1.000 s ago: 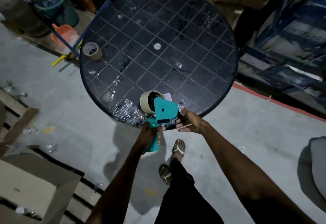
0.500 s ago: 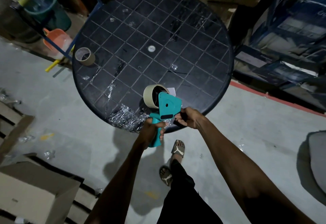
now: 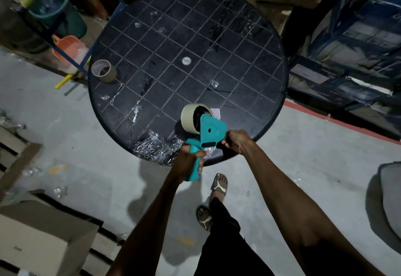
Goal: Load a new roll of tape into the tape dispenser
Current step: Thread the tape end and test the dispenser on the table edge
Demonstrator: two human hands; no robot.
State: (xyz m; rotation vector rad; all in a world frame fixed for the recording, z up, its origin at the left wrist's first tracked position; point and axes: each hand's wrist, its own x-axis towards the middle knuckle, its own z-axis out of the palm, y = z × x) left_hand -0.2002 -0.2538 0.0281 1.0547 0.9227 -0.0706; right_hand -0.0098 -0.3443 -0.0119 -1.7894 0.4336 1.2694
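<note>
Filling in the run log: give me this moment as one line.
left hand: grips dispenser handle | right hand: at dispenser front | tape roll: mounted | spare roll: on table

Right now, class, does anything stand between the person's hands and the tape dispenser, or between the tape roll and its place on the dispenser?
Nothing visible does. The left hand already grips the handle of the tape dispenser, the right hand holds its near end, and the tape roll already sits on it, over the table.

Teal tape dispenser [image 3: 211,133], beige tape roll [image 3: 188,117], black grid-patterned table [image 3: 217,36], brown cardboard core [image 3: 104,70], orange scoop [image 3: 69,47]
</note>
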